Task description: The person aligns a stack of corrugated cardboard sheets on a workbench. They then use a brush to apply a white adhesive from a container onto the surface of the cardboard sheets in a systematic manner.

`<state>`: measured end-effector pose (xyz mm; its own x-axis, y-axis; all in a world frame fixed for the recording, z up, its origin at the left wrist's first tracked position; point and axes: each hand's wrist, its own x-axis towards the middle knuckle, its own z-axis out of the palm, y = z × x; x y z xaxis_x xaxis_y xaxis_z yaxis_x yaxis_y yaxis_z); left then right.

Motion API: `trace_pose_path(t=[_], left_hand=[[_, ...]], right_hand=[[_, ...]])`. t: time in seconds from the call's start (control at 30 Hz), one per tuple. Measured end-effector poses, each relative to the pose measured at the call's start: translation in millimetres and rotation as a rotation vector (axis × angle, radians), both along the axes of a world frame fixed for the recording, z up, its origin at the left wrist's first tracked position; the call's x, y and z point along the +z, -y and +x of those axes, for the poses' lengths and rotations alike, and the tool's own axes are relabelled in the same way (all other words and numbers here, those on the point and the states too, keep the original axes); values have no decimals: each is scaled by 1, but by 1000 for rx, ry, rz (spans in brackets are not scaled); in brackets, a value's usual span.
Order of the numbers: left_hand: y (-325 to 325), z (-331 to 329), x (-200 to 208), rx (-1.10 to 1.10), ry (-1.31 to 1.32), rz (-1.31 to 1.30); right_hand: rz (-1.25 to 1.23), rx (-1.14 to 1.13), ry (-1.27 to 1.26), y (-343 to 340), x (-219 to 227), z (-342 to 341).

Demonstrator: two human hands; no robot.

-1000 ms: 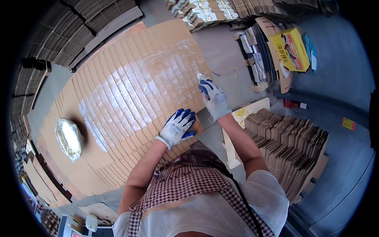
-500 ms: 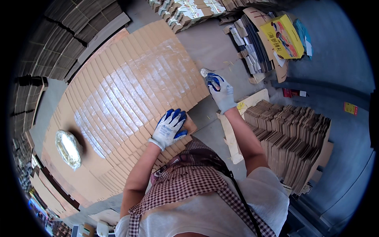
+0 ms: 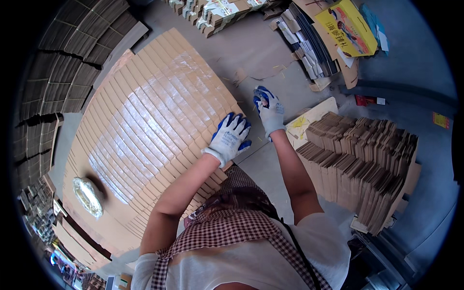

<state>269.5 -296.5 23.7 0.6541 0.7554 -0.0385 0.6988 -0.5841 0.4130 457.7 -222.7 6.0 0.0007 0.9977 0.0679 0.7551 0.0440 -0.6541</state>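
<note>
A wide row of overlapping flat cardboard sheets [image 3: 159,116] lies before me, with glossy clear film over its middle. My left hand [image 3: 229,135], in a white glove with blue palm and fingertips, rests on the right edge of the sheets with its fingers spread. To the right of that edge, above the floor, is my right hand [image 3: 270,110] in a matching glove. Its fingers are curled together, and what they hold, if anything, is hidden. A roll of shiny clear wrap [image 3: 88,197] sits on the cardboard at the left.
Bundled brown cardboard [image 3: 357,164] stands in a stack to my right. Farther off are a yellow printed box [image 3: 345,30] and dark folded sheets [image 3: 309,43]. Printed cartons [image 3: 217,14] lie at the back. Tall cardboard stacks [image 3: 63,63] line the left.
My left hand has slid away from me and to the right along the cardboard edge. A shiny clear lump beside my right fingertips no longer shows. My view has shifted slightly.
</note>
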Motion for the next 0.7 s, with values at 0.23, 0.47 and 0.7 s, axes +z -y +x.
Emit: trace_pose_path(t=[0.23, 0.47, 0.7], left_hand=[[-9, 2, -17, -83, 1, 43], [-19, 33, -61, 103, 206, -169], [-34, 29, -34, -100, -96, 3]], right_hand=[[7, -64, -286, -9, 25, -29], [-60, 139, -377, -49, 29, -73], [-90, 173, -241, -70, 48, -78]])
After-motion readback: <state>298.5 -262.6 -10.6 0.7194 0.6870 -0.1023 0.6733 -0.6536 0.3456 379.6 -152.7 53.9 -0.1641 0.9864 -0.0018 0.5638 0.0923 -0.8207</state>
